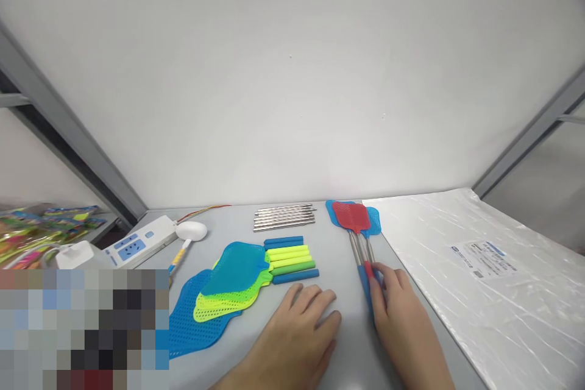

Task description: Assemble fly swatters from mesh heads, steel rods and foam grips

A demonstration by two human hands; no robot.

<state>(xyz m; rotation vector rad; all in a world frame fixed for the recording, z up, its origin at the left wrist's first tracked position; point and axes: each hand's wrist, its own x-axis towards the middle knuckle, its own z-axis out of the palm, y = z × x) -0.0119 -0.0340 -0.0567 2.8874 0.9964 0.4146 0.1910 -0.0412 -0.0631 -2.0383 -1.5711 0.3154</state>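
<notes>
My right hand (397,317) pinches the red handle of a red fly swatter (351,217) between thumb and fingers. That swatter overlaps two blue fly swatters, whose heads show behind it, one blue head (375,221) at its right. Flat on the tabletop rests my left hand (301,329), fingers apart and slightly bent, holding nothing. Just beyond it lie a row of blue, yellow and green handle tubes (290,261). Left of the tubes, loose swatter heads overlap: a teal one (235,265) on top, yellow-green ones (203,312) beneath, and a large blue one (194,320).
Several metal rods (283,218) lie side by side near the wall. A white power strip (137,241) and a white plug-like piece (191,231) sit at the left. White wrapped sheeting (439,237) with a label covers the right side. Colourful packets (46,225) are at far left.
</notes>
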